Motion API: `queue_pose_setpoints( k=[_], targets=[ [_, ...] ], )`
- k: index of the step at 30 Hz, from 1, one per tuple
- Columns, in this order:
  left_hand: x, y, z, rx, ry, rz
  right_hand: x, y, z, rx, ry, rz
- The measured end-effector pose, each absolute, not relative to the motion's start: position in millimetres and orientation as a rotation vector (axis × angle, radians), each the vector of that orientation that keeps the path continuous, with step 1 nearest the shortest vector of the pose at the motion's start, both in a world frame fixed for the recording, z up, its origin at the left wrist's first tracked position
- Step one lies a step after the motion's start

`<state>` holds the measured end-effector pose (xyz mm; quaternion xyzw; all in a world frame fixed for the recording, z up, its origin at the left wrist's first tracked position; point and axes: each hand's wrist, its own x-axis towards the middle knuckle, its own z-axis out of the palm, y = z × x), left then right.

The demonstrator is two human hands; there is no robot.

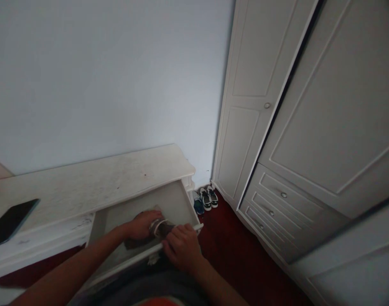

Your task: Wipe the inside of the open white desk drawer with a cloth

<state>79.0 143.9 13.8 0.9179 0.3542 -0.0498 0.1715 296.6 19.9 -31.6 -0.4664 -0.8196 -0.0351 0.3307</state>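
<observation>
A white drawer (117,255) is pulled out of a long white table (124,174) in front of me. My left hand (141,225) reaches into it, its fingers curled over a brownish object with a pale band round it (156,227). Above the drawer's front edge, my right hand (183,246) is closed round the darker end of the same object. Both hands cover much of it, and its exact kind is not clear. Something flat and brownish (130,243) shows beneath my left hand on the drawer bottom.
A dark phone or tablet (12,221) lies at the left on the tabletop. Shoes (207,197) stand on the dark red floor (226,242) by the wall. A white wardrobe (245,97) with small drawers (271,210) fills the right side.
</observation>
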Motion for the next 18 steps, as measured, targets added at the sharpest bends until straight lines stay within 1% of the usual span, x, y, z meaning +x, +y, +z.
queue_pose_setpoints(
  k=[2,4,6,9,11,15,18],
  targets=[
    [41.0,139.2,16.2,2.563,1.019,-0.156,298.5,14.6,-34.6,-1.193,-2.112,-0.05],
    [10.9,133.7,21.0,2.549,1.136,-0.161,298.9,11.4,-36.5,-1.167,-2.086,-0.011],
    [-5.4,127.4,26.4,2.538,1.407,-0.22,297.4,10.5,-37.1,-1.157,-2.057,0.012],
    [-3.3,121.8,30.9,2.447,1.842,-0.319,293.3,10.6,-35.7,-1.173,-2.014,0.015],
    [9.5,123.6,30.8,2.383,2.001,-0.303,291.0,10.4,-34.3,-1.181,-2.001,0.009],
    [44.4,134.8,27.2,2.323,2.102,-0.193,289.9,10.0,-33.2,-1.182,-2.01,-0.007],
    [74.1,137.2,22.9,2.398,1.967,-0.133,290.0,11.8,-35.2,-1.166,-2.0,-0.065]
  ],
)
